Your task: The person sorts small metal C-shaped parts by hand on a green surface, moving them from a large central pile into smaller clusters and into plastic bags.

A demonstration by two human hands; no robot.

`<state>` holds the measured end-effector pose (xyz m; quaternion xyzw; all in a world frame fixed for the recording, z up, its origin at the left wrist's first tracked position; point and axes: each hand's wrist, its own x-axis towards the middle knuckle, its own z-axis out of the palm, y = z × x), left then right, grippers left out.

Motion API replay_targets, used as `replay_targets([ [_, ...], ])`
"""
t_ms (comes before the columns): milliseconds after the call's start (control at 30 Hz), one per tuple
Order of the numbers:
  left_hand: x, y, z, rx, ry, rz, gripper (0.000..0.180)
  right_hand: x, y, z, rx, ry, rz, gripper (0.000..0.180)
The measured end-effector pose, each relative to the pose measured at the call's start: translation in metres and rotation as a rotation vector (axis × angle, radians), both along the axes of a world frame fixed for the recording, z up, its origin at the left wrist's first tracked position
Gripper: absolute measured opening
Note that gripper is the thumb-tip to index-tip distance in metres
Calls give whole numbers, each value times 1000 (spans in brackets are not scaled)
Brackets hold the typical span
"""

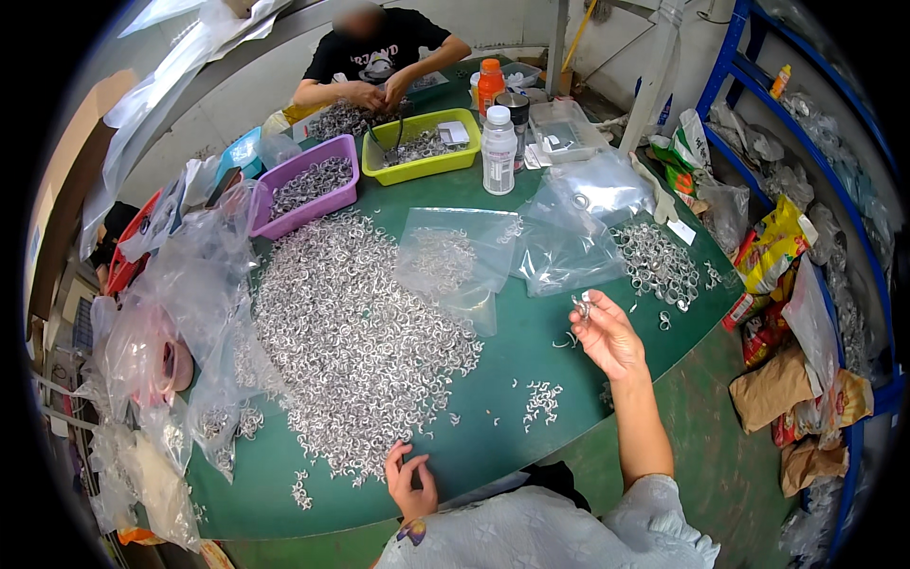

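Observation:
My right hand (611,339) is raised over the right side of the green table (502,379), its thumb and fingers pinching a small silver metal piece (582,305), partly hidden by the fingertips. My left hand (410,482) rests at the near table edge, its fingers apart and slightly bent. Its fingertips are at the near edge of a large pile of small curved metal pieces (351,351). A small cluster of these pieces (542,403) lies between my hands. Beyond my right hand, at the right, ring-shaped metal parts (659,266) are heaped.
Clear plastic bags (569,251) lie mid-table, with more bags (204,313) at the left. Purple (351,185) and yellow-green (417,174) bins hold metal parts. A white bottle (499,152) stands behind. Across the table, a person (379,57) handles parts. Blue shelving (725,71) stands right.

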<state>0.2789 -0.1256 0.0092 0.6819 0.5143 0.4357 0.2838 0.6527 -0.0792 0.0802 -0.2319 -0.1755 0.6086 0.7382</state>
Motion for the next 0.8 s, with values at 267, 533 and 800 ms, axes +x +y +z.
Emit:
replay_targets([
  [267,-1,0,1,-10,4,6,21,-12,6,0,18,31,77,22],
  [533,-3,0,-1,-19,15,1,24,-22,10,7,57,25,130,23],
  [800,-1,-1,2,-29,13,16,25,-26,18,11,7,-96,63,24],
])
